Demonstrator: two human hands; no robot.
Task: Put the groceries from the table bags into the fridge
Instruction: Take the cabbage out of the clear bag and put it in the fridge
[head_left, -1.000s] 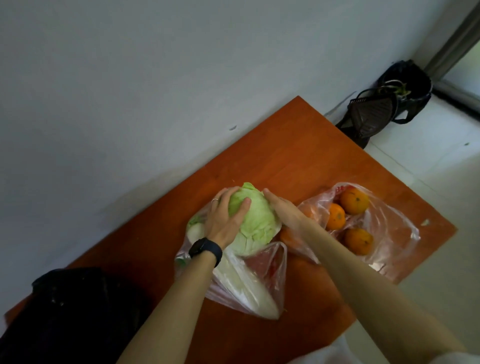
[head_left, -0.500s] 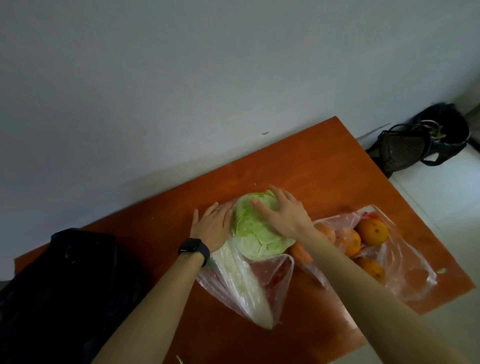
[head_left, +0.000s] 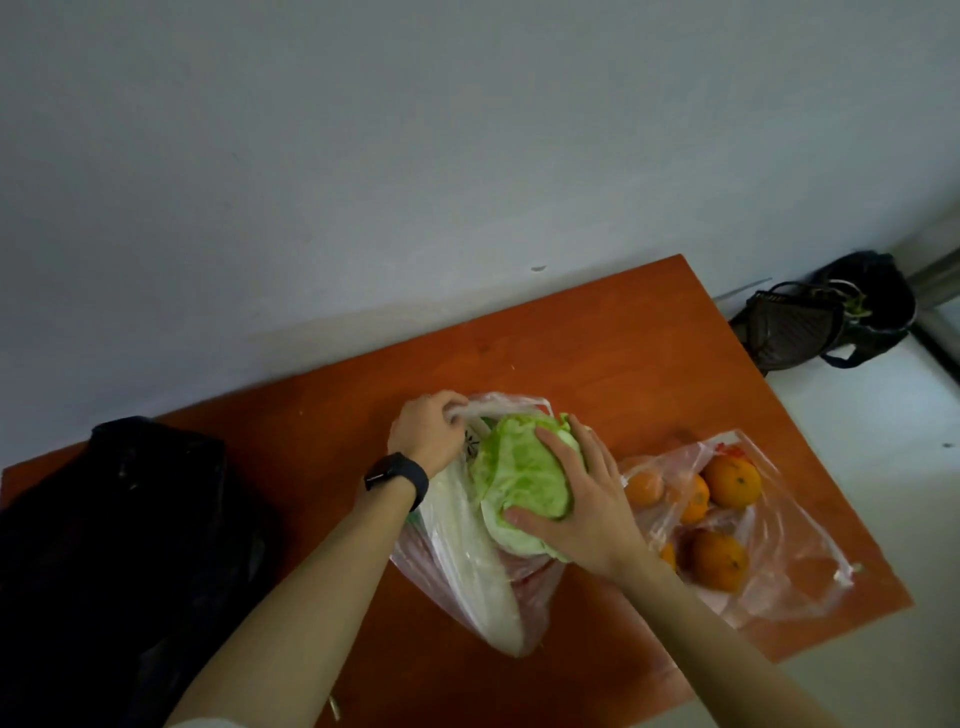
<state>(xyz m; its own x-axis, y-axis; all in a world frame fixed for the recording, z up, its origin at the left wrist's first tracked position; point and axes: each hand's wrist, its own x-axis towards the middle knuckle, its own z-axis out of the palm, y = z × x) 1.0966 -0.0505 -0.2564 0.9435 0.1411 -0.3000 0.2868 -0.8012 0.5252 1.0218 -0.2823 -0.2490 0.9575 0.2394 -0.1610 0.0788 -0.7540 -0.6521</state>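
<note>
A pale green cabbage (head_left: 519, 478) sits at the mouth of a clear plastic bag (head_left: 467, 582) on the orange table (head_left: 571, 353). My right hand (head_left: 582, 509) grips the cabbage, fingers spread over its top and right side. My left hand (head_left: 428, 434), with a black watch on the wrist, pinches the bag's rim just left of the cabbage. A long white vegetable (head_left: 470, 561) lies inside the same bag. To the right, a second clear bag (head_left: 769, 561) holds several oranges (head_left: 732, 480).
A black bag (head_left: 119, 545) lies on the table's left end. The grey wall runs along the table's far edge. On the white floor to the right stand a dark dustpan (head_left: 789, 327) and a black bin (head_left: 872, 296).
My left hand has left the cabbage and taken hold of the bag's rim. My right hand has shifted further over the cabbage. The view has swung slightly.
</note>
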